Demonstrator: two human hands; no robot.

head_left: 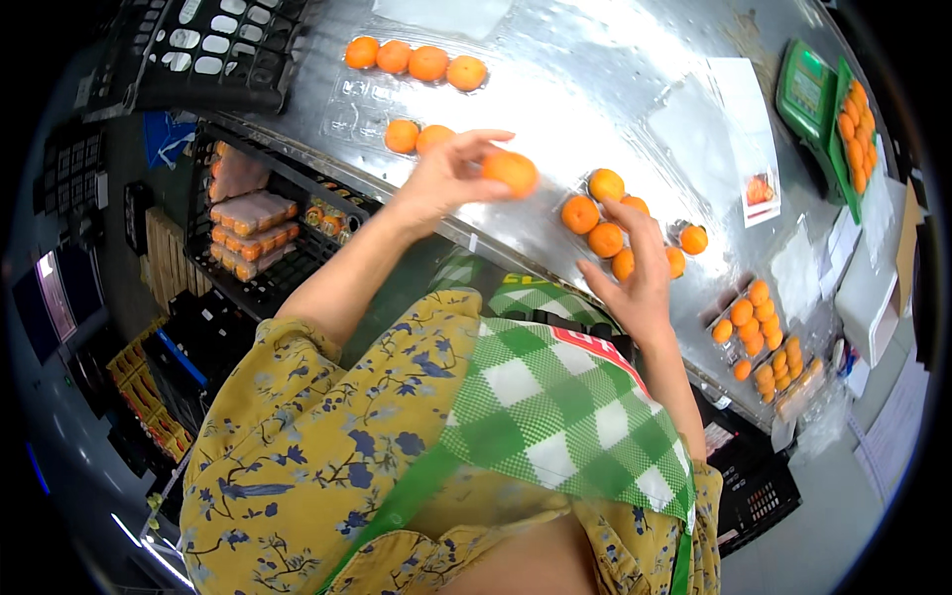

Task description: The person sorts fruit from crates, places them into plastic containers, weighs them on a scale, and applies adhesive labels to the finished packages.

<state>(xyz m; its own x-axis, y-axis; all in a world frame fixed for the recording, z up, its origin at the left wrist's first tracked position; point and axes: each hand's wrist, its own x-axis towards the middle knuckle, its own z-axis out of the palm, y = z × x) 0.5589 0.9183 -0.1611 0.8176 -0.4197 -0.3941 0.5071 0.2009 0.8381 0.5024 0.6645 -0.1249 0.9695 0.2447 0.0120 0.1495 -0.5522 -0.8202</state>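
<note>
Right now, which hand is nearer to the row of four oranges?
Left. The left hand, holding an orange, is below the row of four in the picture; the right hand is farther right and lower, at a cluster of oranges.

This looked like a fruit-packing workplace: a metal worktable (585, 124) carried orange fruit (428, 63) in clear plastic trays (359, 109), and a green scale-like device (805, 84) stood at the far right. On the left, filled packs (253, 211) were stacked in a black crate (300, 178), near wooden slats (171, 256).
</note>
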